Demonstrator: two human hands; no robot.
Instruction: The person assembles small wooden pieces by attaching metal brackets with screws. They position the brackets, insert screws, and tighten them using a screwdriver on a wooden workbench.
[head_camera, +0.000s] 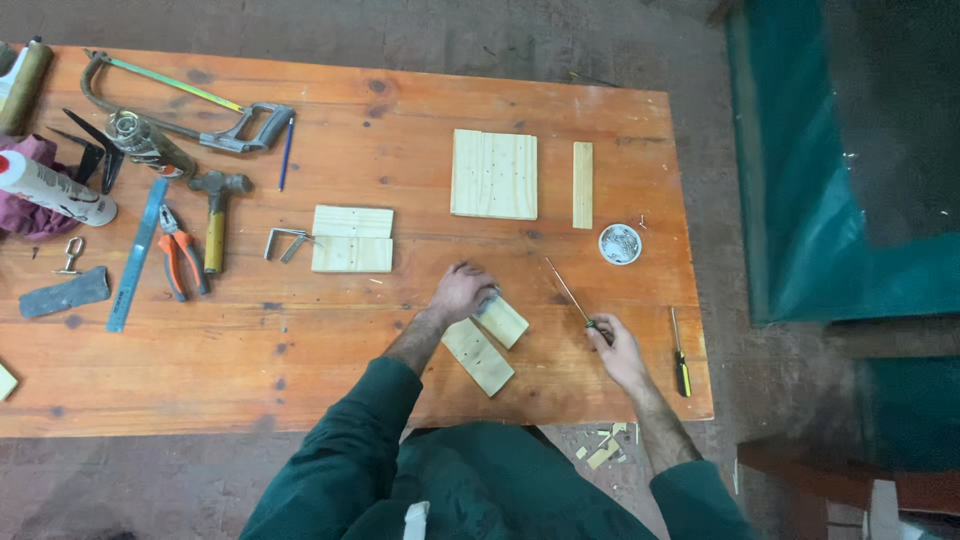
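Woodwork looked early: my left hand (460, 292) pressed closed on two small wood blocks (487, 340) at six o'clock on the bench (330, 380), while my right hand (618, 350) gripped, seemingly, a thin screwdriver (568, 292); nothing looked joined.

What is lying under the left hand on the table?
The left hand rests on a small light wood block, beside a second block. The covered end of the block, and anything pinned under the palm, cannot be seen.
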